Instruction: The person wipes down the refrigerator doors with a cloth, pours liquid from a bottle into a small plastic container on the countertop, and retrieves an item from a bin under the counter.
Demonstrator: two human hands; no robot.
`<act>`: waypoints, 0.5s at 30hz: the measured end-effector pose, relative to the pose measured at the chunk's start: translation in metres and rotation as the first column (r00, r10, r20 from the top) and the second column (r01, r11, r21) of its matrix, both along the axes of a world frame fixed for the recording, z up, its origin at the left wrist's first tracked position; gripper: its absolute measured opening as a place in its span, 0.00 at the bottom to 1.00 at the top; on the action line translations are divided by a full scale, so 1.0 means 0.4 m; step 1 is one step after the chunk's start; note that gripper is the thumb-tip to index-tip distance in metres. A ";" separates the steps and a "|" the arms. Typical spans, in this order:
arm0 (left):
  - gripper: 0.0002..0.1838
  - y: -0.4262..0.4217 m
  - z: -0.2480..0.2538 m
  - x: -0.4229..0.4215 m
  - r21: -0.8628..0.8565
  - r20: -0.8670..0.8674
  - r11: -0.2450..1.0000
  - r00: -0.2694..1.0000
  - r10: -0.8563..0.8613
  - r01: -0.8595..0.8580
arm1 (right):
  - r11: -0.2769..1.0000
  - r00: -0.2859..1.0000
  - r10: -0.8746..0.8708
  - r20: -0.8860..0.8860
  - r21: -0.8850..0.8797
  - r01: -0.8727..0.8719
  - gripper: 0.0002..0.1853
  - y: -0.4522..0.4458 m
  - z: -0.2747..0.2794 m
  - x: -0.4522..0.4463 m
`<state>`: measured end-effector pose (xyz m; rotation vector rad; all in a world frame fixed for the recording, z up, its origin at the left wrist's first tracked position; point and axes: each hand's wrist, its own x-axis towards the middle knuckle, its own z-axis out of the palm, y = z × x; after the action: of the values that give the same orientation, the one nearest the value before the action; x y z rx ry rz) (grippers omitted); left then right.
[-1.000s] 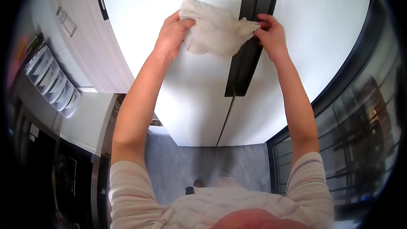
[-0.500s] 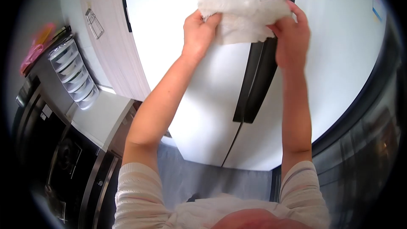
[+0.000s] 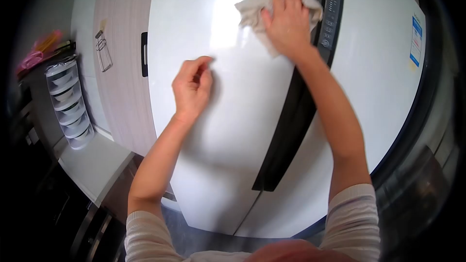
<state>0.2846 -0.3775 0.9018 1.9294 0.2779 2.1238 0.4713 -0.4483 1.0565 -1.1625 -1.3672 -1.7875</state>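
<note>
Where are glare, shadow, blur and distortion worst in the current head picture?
Head view: bright glare on the glossy white door, just left of the crumpled off-white cloth; head view: soft shadow beside the left hand; head view: smeared lower-right edge; head view: wide-angle bowing, black corners.

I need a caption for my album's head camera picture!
A right hand presses a cloth against the white fridge door.
</note>
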 end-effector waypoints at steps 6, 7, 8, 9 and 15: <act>0.15 0.163 0.033 -0.132 0.322 0.133 0.800 0.861 0.491 -0.506 | 0.982 0.937 -0.183 -0.296 -0.013 0.188 0.30 -0.010 0.308 -0.068; 0.15 0.183 0.035 -0.143 0.366 0.128 0.766 0.844 0.521 -0.529 | 0.979 0.917 -0.193 -0.349 -0.007 0.204 0.30 -0.014 0.356 -0.080; 0.16 0.198 0.037 -0.152 0.409 0.127 0.728 0.824 0.552 -0.550 | 0.981 0.909 -0.175 -0.377 0.012 0.194 0.29 -0.019 0.392 -0.087; 0.17 0.209 0.035 -0.163 0.450 0.129 0.689 0.805 0.579 -0.568 | 0.982 0.901 -0.158 -0.403 0.032 0.187 0.28 -0.025 0.422 -0.092; 0.20 0.258 0.005 -0.184 0.509 0.018 0.742 0.867 0.498 -0.436 | 0.971 0.831 -0.082 -0.551 0.143 0.191 0.25 0.017 0.531 -0.118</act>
<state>0.2110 -0.2742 0.9039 2.5057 0.2809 2.6052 0.4242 -0.4416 1.2690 -1.5376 -0.7737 -1.4726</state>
